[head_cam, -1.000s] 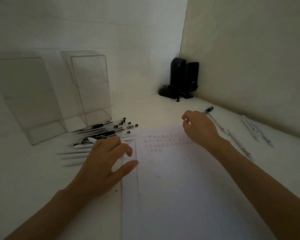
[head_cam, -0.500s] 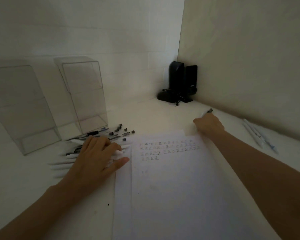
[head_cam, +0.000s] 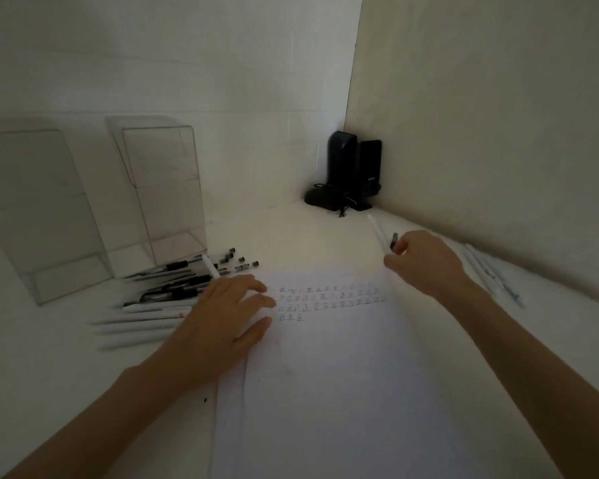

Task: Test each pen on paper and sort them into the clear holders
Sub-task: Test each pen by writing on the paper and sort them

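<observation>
A white paper sheet (head_cam: 325, 392) lies in front of me, with rows of small test marks (head_cam: 325, 299) near its far end. My left hand (head_cam: 222, 323) rests flat on the sheet's left edge, fingers straight, beside a pile of black and white pens (head_cam: 159, 295). Beyond the sheet's far right corner, my right hand (head_cam: 426, 261) has its fingers curled round a white pen (head_cam: 377, 233). A dark-tipped pen end (head_cam: 394, 240) also sticks out of that hand. Two clear holders (head_cam: 166, 188) (head_cam: 38, 209) stand at the back left.
A few white pens (head_cam: 488, 274) lie along the right wall. Black speakers with a cable (head_cam: 350, 167) stand in the far corner. Walls close the table at the back and on the right.
My right hand reached out to the pens near the right wall and closed on them; the white pen now points away from me. My left hand slid from the pen pile onto the paper's edge.
</observation>
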The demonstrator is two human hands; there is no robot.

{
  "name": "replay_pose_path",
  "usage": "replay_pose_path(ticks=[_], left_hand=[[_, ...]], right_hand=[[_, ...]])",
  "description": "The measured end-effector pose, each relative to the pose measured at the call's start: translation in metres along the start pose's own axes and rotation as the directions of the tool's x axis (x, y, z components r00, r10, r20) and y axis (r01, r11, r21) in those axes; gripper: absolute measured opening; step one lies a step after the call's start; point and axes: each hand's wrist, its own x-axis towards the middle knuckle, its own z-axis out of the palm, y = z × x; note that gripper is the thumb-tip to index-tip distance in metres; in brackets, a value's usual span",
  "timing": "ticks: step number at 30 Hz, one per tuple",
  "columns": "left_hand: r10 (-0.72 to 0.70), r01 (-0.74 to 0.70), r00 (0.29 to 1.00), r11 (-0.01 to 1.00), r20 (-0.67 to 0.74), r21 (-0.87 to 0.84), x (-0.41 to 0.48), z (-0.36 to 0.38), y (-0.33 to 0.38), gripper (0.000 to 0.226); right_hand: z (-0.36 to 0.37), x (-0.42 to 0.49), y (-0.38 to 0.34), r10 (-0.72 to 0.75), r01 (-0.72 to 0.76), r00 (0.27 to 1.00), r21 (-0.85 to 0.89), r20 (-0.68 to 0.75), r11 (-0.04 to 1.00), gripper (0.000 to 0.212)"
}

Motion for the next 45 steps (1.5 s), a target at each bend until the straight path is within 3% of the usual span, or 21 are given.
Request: replay_pose_path(ticks=[3,7,9,13,16,18,26,31,33,35,37,40,42,45], left_hand=[[0.074,-0.071,0.990,0.997,0.123,-0.025,-0.002,0.006,0.004,0.041],[0.033,-0.026,0.982,0.999,0.184,-0.038,-0.013,0.007,-0.001,0.055],[0.031,-0.027,0.985,0.999,0.169,-0.023,-0.017,0.005,-0.004,0.055],[0.013,0.002,0.989,0.995,0.148,-0.099,-0.017,0.005,-0.008,0.053],[0.009,0.014,0.987,0.990,0.160,-0.137,-0.015,0.006,-0.009,0.055],[0.017,0.007,0.985,0.990,0.169,-0.140,-0.015,0.006,-0.010,0.054],[0.017,0.010,0.984,0.988,0.175,-0.152,-0.015,0.002,-0.007,0.051],[0.003,0.029,0.978,0.988,0.208,-0.154,-0.014,-0.002,-0.005,0.055],[-0.002,0.036,0.977,0.987,0.215,-0.158,-0.014,-0.003,-0.004,0.056],[-0.007,0.041,0.974,0.989,0.226,-0.145,-0.015,-0.003,-0.003,0.057],[-0.010,0.041,0.973,0.990,0.230,-0.132,-0.016,-0.003,-0.002,0.058],[-0.013,0.042,0.969,0.993,0.248,-0.111,-0.015,-0.003,-0.001,0.064],[-0.020,0.048,0.964,0.994,0.267,-0.097,-0.015,-0.003,-0.001,0.064],[-0.029,0.054,0.960,0.995,0.278,-0.084,-0.014,-0.004,0.001,0.063]], right_hand=[[0.000,-0.036,-0.018,-0.253,0.242,0.961,-0.103,-0.109,0.965,0.012],[0.028,-0.056,-0.034,-0.363,0.335,0.927,0.234,0.088,0.913,0.013],[0.048,-0.059,-0.035,-0.423,0.395,0.903,0.249,0.069,0.884,0.017],[0.070,-0.066,-0.034,-0.441,0.427,0.897,0.343,-0.042,0.837,0.015],[0.074,-0.069,-0.033,-0.471,0.418,0.879,0.356,0.075,0.836,0.056],[0.074,-0.068,-0.034,-0.467,0.417,0.880,0.332,0.086,0.846,0.068],[0.065,-0.068,-0.036,-0.439,0.420,0.898,0.225,0.037,0.879,0.056],[0.065,-0.069,-0.036,-0.461,0.418,0.879,0.270,0.121,0.868,0.080],[0.067,-0.069,-0.036,-0.510,0.488,0.858,0.215,0.059,0.846,0.068],[0.066,-0.070,-0.035,-0.553,0.565,0.825,0.162,-0.116,0.809,0.040],[0.061,-0.071,-0.034,-0.536,0.583,0.810,0.230,-0.238,0.779,0.026],[0.051,-0.074,-0.036,-0.482,0.547,0.837,0.403,-0.259,0.734,0.042],[0.050,-0.073,-0.037,-0.455,0.503,0.864,0.417,-0.217,0.757,0.053],[0.054,-0.072,-0.037,-0.431,0.495,0.869,0.394,-0.244,0.774,0.031]])
